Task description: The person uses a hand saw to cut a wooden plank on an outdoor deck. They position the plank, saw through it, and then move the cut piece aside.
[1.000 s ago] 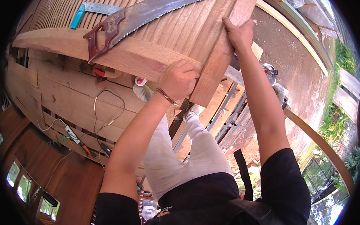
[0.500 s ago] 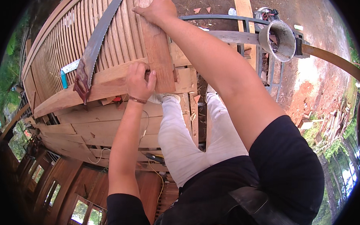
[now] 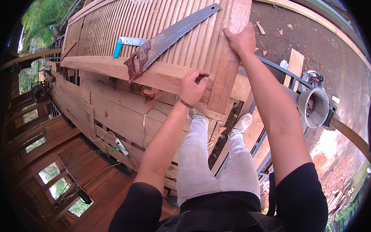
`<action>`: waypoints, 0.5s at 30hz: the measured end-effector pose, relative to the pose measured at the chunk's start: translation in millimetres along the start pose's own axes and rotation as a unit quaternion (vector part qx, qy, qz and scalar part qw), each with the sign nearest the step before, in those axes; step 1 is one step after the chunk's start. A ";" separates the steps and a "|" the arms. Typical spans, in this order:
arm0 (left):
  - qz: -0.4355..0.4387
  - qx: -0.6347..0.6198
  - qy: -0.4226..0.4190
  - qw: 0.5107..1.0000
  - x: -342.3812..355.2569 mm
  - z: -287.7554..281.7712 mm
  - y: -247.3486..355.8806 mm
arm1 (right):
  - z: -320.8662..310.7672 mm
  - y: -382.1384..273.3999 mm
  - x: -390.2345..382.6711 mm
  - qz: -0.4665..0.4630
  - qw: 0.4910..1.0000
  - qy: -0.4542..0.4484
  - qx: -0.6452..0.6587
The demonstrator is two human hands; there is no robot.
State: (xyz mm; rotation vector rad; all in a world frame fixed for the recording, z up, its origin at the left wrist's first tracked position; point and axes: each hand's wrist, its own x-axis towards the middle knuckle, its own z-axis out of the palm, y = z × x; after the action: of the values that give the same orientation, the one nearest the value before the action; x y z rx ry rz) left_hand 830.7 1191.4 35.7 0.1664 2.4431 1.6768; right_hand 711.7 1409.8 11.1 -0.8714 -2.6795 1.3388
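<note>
A large slatted wooden panel [image 3: 191, 36], like a louvered shutter or door, lies in front of me. My right hand [image 3: 242, 39] grips the outer edge of its wide end board [image 3: 225, 82], with the thumb on top and the fingers over the far side. At the near corner, my left hand [image 3: 194, 85] rests on the long rail [image 3: 162, 76] with its fingers curled in. Whatever it may pinch is hidden. A handsaw [image 3: 176, 32] with a dark red handle lies across the slats. Beside its handle is a try square [image 3: 133, 41] with a blue stock.
Wooden planks [image 3: 112, 99] form a platform below the panel, with gaps between boards and a cable on it. A power strip [image 3: 121, 146] lies at the lower left. To the right, a round grey bucket [image 3: 312, 107] stands by a metal frame [image 3: 283, 70]. Wood scraps dot the dirt ground.
The view has swung, so the panel, saw and square now sit further right in it. My right hand has come nearer along the end board; my left hand stays at the corner, fingers more curled.
</note>
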 end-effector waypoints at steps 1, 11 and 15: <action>-0.002 0.016 0.050 0.999 5.8 -13.2 -4.9 | -0.2 -0.1 0.2 0.010 1.000 0.007 -0.012; 0.048 0.528 0.150 0.835 141.5 -277.9 -91.2 | -5.4 -13.0 -11.1 -0.031 0.998 0.049 -0.018; -0.102 0.538 0.125 0.827 174.8 -338.1 -140.1 | -2.4 -16.4 -10.8 -0.037 0.998 0.053 -0.016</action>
State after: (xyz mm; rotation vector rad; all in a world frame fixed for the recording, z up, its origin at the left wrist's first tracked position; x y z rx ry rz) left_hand 591.1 865.2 9.9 -0.1927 3.1414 0.0708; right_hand 713.7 1398.4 27.2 -0.8137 -2.6325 1.2023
